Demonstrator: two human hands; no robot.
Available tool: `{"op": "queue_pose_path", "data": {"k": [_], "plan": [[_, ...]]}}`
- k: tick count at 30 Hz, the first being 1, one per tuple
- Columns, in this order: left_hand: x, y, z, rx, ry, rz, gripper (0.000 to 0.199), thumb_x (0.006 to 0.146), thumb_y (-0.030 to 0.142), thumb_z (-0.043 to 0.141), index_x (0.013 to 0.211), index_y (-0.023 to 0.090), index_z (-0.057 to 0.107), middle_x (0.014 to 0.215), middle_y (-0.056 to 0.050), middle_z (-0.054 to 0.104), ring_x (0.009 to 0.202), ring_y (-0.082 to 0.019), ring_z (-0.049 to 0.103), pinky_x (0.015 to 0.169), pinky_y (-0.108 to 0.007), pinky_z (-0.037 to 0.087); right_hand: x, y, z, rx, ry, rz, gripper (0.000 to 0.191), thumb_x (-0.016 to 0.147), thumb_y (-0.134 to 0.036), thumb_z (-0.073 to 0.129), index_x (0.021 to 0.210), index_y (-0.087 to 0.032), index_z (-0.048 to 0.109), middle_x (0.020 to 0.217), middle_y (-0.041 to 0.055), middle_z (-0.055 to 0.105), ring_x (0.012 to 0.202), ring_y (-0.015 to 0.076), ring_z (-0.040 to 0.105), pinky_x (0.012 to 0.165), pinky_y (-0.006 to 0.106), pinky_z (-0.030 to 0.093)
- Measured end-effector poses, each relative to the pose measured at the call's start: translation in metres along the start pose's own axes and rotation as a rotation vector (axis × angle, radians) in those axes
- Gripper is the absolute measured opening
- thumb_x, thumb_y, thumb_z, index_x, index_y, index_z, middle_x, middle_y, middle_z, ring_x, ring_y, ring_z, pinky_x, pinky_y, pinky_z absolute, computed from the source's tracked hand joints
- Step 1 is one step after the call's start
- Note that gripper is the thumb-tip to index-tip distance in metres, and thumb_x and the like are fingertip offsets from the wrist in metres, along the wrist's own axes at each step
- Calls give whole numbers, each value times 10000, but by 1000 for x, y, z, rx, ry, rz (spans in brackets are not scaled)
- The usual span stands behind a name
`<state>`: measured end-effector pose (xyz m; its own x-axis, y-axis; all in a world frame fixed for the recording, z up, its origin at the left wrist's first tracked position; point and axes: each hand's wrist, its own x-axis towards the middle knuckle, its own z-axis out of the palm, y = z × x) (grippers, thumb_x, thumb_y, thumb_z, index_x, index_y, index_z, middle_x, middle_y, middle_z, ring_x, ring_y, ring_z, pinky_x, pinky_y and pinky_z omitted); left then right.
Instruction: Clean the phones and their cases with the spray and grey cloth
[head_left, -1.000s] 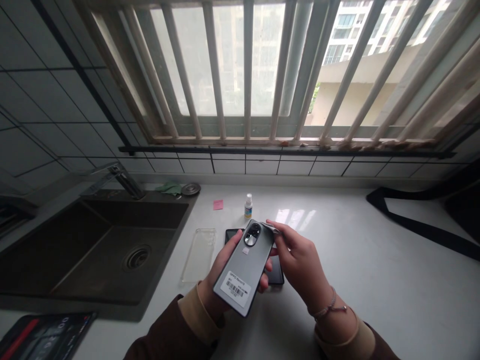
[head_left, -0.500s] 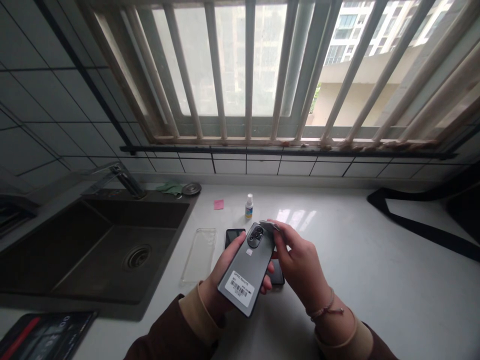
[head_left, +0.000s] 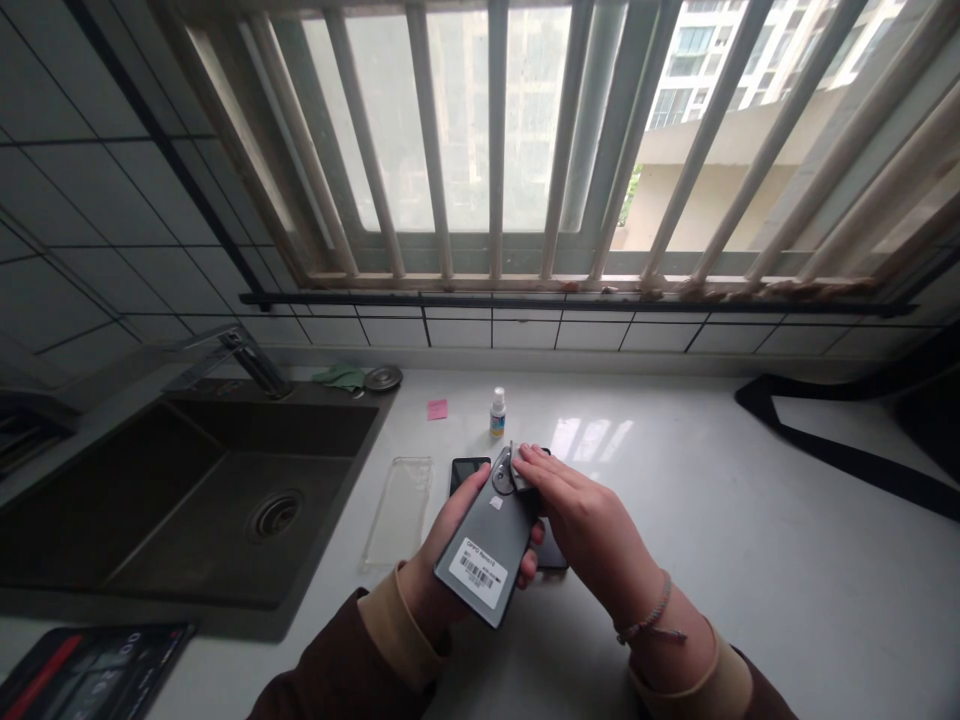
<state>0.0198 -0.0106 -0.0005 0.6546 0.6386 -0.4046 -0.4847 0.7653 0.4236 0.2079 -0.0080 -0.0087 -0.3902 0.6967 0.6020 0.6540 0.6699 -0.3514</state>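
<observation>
A grey phone [head_left: 491,535], back side up with a white label near its lower end, is held tilted in my left hand [head_left: 446,530], thumb on one edge and fingertips round the other. My right hand [head_left: 577,500] presses a small grey cloth [head_left: 519,468] against the phone's back beside the camera, fingers together. Beneath the held phone, a dark phone [head_left: 469,470] lies on the counter, partly hidden. A clear phone case [head_left: 399,510] rests to the left. Behind the hands stands a small white bottle [head_left: 498,413].
A sink [head_left: 300,480] with a faucet [head_left: 255,362] is at the left; a drain cover [head_left: 382,378] and green cloth [head_left: 341,376] lie behind it. A pink note [head_left: 437,409] is near the bottle. A black strap [head_left: 840,465] lies right, a black printed item [head_left: 90,670] lower left.
My right hand has lowered its fingers onto the camera end, bringing the grey cloth flat against the phone's back. My left hand has barely moved.
</observation>
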Motion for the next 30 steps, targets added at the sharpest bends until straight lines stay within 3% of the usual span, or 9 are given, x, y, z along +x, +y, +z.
{"op": "queue_pose_path", "data": {"k": [4,10,16,22,27,30], "plan": [[0,1,0,-10,-16,-42,787,1034,713,272,1050,78,736,836,-153,733,577,-254,731,507,-317,555,-1,2,-1,-27,-6,13,621,896,106,471,1430,-145,665,1482,148,655,1380,275,636,1162,463,552],[-1,0,1,7,22,129,693,1068,626,275,1085,110,737,786,-132,738,550,-249,716,489,-320,551,4,4,-7,29,-79,-196,514,982,34,498,1433,-150,660,1475,129,666,1378,238,640,1199,429,516],[-1,0,-1,-4,8,35,704,1037,681,346,1081,100,742,841,-146,746,578,-242,723,518,-315,557,3,7,-7,-25,-48,-88,568,968,47,502,1474,-178,631,1482,129,660,1367,258,649,1163,449,558],[1,-1,-4,32,6,69,683,1037,669,363,1039,100,741,769,-125,739,547,-248,712,491,-326,547,4,1,-7,84,-89,-254,542,1009,0,508,1505,-199,601,1510,88,642,1442,230,577,1235,445,479],[2,-2,-5,14,-20,-7,697,1035,687,330,1012,117,731,825,-145,748,572,-259,731,500,-321,540,2,4,-3,-9,-49,-109,610,956,57,486,1508,-177,598,1503,121,644,1399,266,621,1187,488,532],[2,-1,-7,11,-34,-30,719,1028,698,342,1006,99,738,834,-152,745,579,-265,737,500,-325,546,2,3,-3,-17,-19,-128,617,950,57,500,1514,-177,592,1482,134,660,1389,262,631,1186,477,536]]}}
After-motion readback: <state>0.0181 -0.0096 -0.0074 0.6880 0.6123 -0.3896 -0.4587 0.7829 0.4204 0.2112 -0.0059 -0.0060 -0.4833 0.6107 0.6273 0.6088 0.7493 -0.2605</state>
